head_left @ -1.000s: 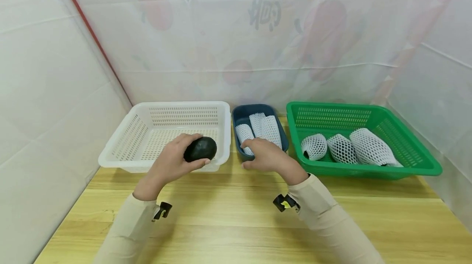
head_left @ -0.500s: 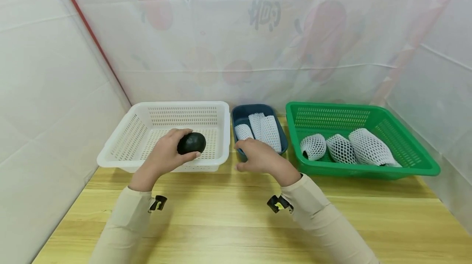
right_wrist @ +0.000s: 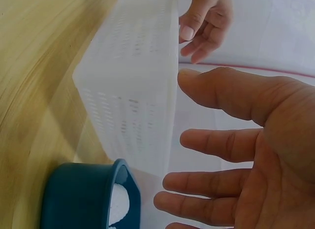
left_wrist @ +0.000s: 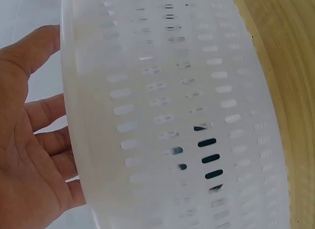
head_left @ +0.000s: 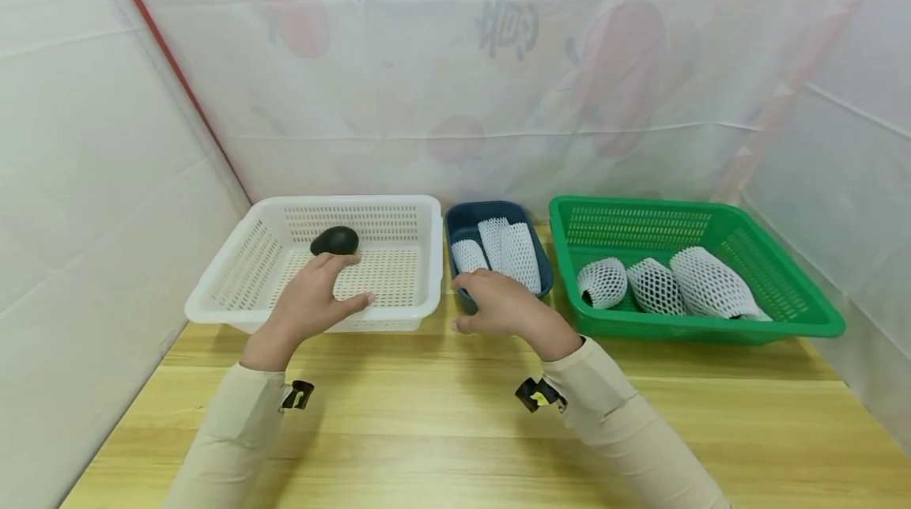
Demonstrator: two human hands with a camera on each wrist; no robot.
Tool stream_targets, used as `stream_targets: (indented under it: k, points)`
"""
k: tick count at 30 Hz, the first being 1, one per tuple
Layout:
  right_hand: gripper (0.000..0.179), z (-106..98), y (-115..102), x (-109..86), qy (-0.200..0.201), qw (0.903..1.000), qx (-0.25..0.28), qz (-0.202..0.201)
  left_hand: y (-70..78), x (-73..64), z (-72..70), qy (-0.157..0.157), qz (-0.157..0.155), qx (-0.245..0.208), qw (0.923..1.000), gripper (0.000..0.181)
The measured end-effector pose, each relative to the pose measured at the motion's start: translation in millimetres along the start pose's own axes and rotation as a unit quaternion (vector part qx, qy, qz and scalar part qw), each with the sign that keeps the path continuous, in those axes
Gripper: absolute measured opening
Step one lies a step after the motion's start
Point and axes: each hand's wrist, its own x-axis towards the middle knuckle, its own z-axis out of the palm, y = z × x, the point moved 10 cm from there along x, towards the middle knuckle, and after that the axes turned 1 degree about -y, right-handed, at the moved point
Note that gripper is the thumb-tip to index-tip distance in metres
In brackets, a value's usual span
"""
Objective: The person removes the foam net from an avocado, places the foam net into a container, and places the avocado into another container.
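Now left hand (head_left: 306, 303) and right hand (head_left: 501, 303) are held loosely spread, empty; dark fruit (head_left: 336, 240) is seen (wall-touching, perhaps) far in the white basket (head_left: 432, 256).

Beyond left hand (head_left: 306, 302): glossy oval fruit (head_left: 335, 240), near-black, perhaps dark green. Below same hand: white rectangular plastic basket (head_left: 387, 273), slotted pattern.

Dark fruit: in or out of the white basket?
In. The head view shows the dark fruit inside the white basket; the left wrist view shows it through slots.

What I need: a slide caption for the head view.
Left hand over white basket, dark fruit inside; right hand by blue tub.
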Motion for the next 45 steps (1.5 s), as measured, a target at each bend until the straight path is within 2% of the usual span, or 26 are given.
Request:
stream_targets:
  k: [11, 21, 31, 37, 45]
  points:
    - [0.054, -1.6, 7.9, -4.5, -0.002, 1.0, 0.006, 0.003, 29.6, -1.4, 0.5, -0.015, 0.024, -0.003, 0.9996, 0.059]
    - [0.056, -1.8, 17.3, -10.4, 0.008, 0.9999, 0.005, -0.008, 49.8, 0.8, 12.3, -0.041, 0.039, -0.017, 0.9983, 0.057]
    - [0.057, -5.9, 34.3, -19.5, 0.018, 0.9997, -0.003, 0.015, 78.9, 7.2, 20.3, -0.035, 0.083, -0.017, 0.9958, 0.054]
    - [0.057, -12.1, 41.9, -26.0, 0.042, 0.9983, -0.023, 0.032, 93.3, 10.8, 28.1, -0.045, 0.089, -0.02, 0.9948, 0.054]
    - [0.053, -24.0, 52.3, -33.5, 0.078, 0.9958, -0.033, 0.034, 110.4, 9.2, 33.3, -0.022, 0.131, -0.025, 0.9908, 0.052]
